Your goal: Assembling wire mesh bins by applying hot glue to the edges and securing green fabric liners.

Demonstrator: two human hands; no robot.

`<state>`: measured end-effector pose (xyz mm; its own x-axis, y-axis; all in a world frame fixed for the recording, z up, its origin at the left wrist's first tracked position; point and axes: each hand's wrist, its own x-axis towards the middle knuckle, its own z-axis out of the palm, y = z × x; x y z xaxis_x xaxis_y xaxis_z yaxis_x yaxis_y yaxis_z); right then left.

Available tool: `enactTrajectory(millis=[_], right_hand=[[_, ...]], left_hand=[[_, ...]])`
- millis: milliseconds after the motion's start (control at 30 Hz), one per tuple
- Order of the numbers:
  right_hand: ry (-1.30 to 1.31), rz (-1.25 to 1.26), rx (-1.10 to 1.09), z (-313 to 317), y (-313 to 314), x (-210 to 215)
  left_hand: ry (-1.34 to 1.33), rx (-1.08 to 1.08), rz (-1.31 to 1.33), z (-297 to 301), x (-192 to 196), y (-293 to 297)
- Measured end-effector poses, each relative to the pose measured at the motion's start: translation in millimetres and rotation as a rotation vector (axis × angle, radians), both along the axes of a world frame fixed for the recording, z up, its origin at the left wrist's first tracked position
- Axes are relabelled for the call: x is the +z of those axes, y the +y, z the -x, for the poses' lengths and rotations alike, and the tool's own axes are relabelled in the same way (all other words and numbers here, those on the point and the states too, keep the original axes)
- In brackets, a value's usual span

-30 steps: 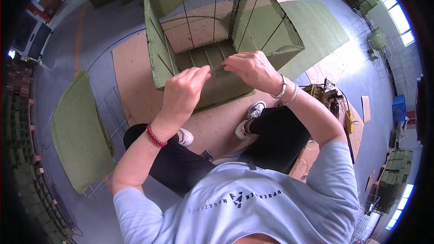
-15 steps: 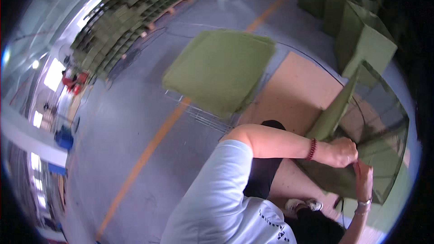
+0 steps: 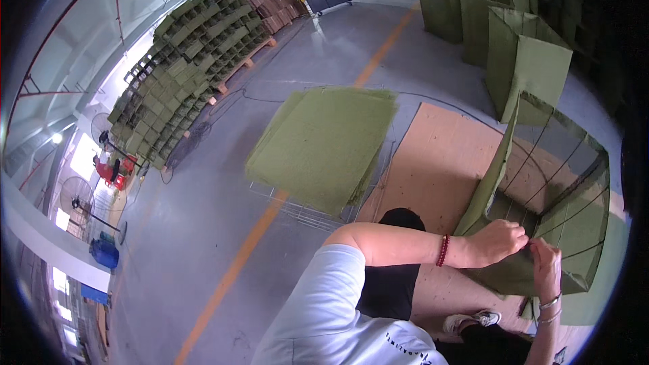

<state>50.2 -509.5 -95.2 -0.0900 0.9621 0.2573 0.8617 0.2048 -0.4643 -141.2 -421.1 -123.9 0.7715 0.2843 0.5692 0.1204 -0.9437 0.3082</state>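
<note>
Location: The green fabric-covered wire bin (image 3: 541,182) is being worked on at the right of the view, resting on a brown cardboard sheet (image 3: 439,162) laid on the grey concrete floor (image 3: 203,230).
Handling, bin: It is judged to be bulky yet light; the wire frame is giving it stiffness, while the cloth panels are judged to be soft and yielding under pressure.
Hold points: The wire rim and the near corner are judged the firmest places for a grip; the slack cloth alone is likely to slip or stretch.
Appearance, bin: An open box form is being shown, olive green, with dark wire lines showing through semi-sheer side panels and one opaque flap standing upright at its left.
Surroundings: A stack of flat green panels (image 3: 324,145) is lying on a wire grid well apart to the left; finished green bins (image 3: 520,47) are standing behind.
Left hand (image 3: 497,242): It is being closed on the bin's near fabric edge, fingers curled tight.
Right hand (image 3: 546,267): It is being pinched on the same edge, just beside the left; a bracelet is being worn at the wrist.
</note>
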Motion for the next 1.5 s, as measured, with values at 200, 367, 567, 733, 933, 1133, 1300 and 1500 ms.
enactTrajectory(millis=[200,367,567,733,933,1133,1300,1500], right_hand=[[0.140,0.158,0.022,6.0,-0.8,18.2],[0.143,0.283,0.027,2.4,6.8,25.9],[-0.023,-0.105,0.141,8.0,-0.7,0.6],[-0.016,-0.103,0.096,6.4,-0.5,-5.3],[0.046,-0.020,0.127,8.8,9.4,2.0],[0.025,0.065,0.069,-0.2,4.7,6.2],[0.111,0.210,0.068,-7.9,-2.4,15.9],[0.010,-0.111,0.138,14.0,8.5,-3.4]], left_hand=[[0.085,-0.002,0.182,-9.5,4.7,3.3],[0.091,-0.028,0.276,-9.8,14.8,11.6],[0.138,-0.084,0.307,-17.0,9.1,17.3],[0.266,-0.078,0.266,-19.7,1.9,23.5],[0.466,-0.049,0.355,-14.4,12.8,28.5],[-0.106,0.016,-0.033,7.4,7.0,1.1],[0.030,-0.006,-0.047,4.2,-4.2,-2.4],[0.131,-0.014,0.216,13.7,21.1,20.3]])
